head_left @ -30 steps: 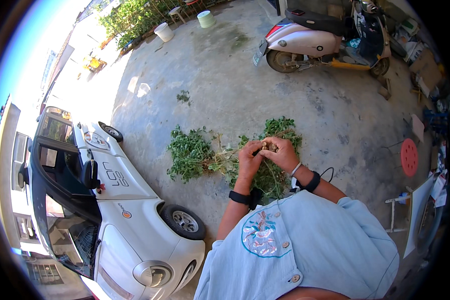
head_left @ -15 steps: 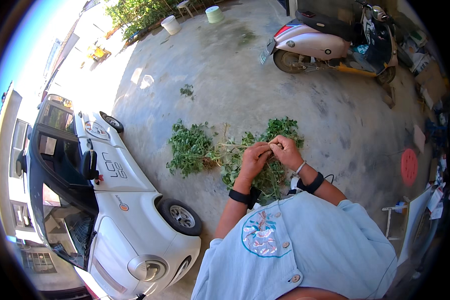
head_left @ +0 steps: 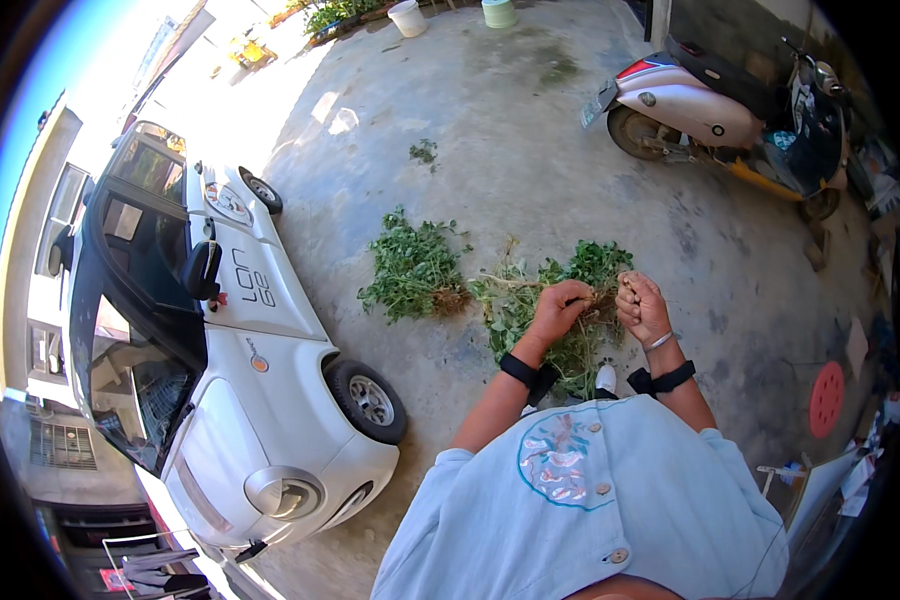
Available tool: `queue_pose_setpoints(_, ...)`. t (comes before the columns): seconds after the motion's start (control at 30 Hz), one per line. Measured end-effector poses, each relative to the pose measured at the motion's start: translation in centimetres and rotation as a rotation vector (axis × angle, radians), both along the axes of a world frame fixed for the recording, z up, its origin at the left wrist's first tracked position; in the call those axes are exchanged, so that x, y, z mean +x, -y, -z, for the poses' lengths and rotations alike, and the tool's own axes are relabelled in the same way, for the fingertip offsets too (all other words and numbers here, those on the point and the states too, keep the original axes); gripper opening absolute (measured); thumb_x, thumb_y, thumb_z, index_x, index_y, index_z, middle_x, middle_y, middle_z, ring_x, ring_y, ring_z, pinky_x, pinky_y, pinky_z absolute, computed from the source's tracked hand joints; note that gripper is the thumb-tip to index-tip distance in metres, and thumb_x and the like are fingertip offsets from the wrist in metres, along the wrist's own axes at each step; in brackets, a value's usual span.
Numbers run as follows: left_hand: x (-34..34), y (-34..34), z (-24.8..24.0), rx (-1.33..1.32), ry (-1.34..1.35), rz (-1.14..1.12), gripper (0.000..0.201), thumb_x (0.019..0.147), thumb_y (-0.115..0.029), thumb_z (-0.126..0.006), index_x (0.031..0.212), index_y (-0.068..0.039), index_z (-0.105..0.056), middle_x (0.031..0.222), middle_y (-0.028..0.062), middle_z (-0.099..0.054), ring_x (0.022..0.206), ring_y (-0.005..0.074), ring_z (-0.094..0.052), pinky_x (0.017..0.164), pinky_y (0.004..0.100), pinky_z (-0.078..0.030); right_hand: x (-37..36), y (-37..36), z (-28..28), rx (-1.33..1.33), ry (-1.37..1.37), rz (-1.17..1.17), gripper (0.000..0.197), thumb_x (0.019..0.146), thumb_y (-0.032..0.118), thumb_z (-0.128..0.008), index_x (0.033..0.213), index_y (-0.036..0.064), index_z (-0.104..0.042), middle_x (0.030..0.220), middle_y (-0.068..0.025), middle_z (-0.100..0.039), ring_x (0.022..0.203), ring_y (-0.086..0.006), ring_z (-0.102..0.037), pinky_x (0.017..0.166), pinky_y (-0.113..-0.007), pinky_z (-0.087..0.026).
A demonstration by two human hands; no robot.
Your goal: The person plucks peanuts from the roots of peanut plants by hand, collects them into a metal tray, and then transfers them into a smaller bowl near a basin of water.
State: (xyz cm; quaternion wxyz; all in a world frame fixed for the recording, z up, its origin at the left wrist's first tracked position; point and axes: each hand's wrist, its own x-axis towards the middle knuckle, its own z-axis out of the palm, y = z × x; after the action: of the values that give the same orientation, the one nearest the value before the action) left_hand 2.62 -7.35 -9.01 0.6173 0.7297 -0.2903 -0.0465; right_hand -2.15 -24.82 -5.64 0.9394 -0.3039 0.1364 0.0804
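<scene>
My left hand is closed, its fingertips pinched on brown, stringy roots of an uprooted leafy plant. Just right of it, my right hand is curled closed at about the same height. Whatever its fingers hold, if anything, is too small or hidden to make out. Beneath and between both hands spreads a loose heap of green plants with pale stems. To its left lies another leafy bunch, its brown roots toward the heap. My forearms partly cover the heap's near side.
A white car stands close on the left. A pink scooter is at the far right, and a red round disc lies below it. Farther off are a small green clump, a white bucket and a pale green tub.
My hands, together half a second ago, are now apart, the right having moved off to the right. The whole view has shifted, so the car and scooter appear farther right.
</scene>
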Motion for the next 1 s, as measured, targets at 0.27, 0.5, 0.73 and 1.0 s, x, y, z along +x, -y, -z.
queue_pose_setpoints(0.27,2.4,-1.8,-0.1,0.066,-0.370,-0.331,0.035,0.061,-0.014,-0.073,0.088,0.003,-0.057,0.090,0.0097,-0.059,0.087,0.0178,-0.055,0.078,0.0303,-0.042,-2.1,4.2,2.9,-0.163,-0.058,0.094,0.013,0.084,0.016,-0.048,0.081,0.0039,-0.048,0.056,0.0014,-0.041,0.038,-0.0032,-0.033,0.031,-0.017,-0.024)
queue_pose_setpoints(0.5,4.6,-1.8,0.5,0.168,-0.492,-0.104,0.037,0.066,-0.005,-0.067,0.100,0.000,-0.054,0.090,0.0041,-0.058,0.079,0.0120,-0.053,0.071,0.0256,-0.043,-3.1,6.9,5.6,-0.202,-0.154,0.099,0.014,0.083,0.016,-0.049,0.075,0.0055,-0.047,0.052,0.0019,-0.041,0.035,-0.0040,-0.034,0.030,-0.017,-0.022)
queue_pose_setpoints(0.73,6.4,-3.0,-0.6,-0.199,-0.758,-0.118,0.034,0.076,0.005,-0.049,0.109,-0.003,-0.050,0.097,0.0047,-0.058,0.086,0.0140,-0.055,0.076,0.0284,-0.045,-1.9,7.3,7.9,-0.107,-0.259,-0.048,0.009,0.080,0.011,-0.052,0.076,0.0039,-0.050,0.060,-0.0024,-0.051,0.041,-0.0061,-0.044,0.032,-0.016,-0.029)
queue_pose_setpoints(1.0,9.5,-3.1,-0.7,-0.244,-0.891,0.078,0.036,0.074,0.000,-0.051,0.109,0.001,-0.045,0.099,0.0087,-0.056,0.088,0.0173,-0.056,0.078,0.0317,-0.046,3.5,4.0,4.5,-0.231,-0.078,-0.078,0.009,0.077,0.004,-0.052,0.083,-0.0011,-0.057,0.058,-0.0043,-0.056,0.044,-0.0059,-0.049,0.034,-0.016,-0.032)
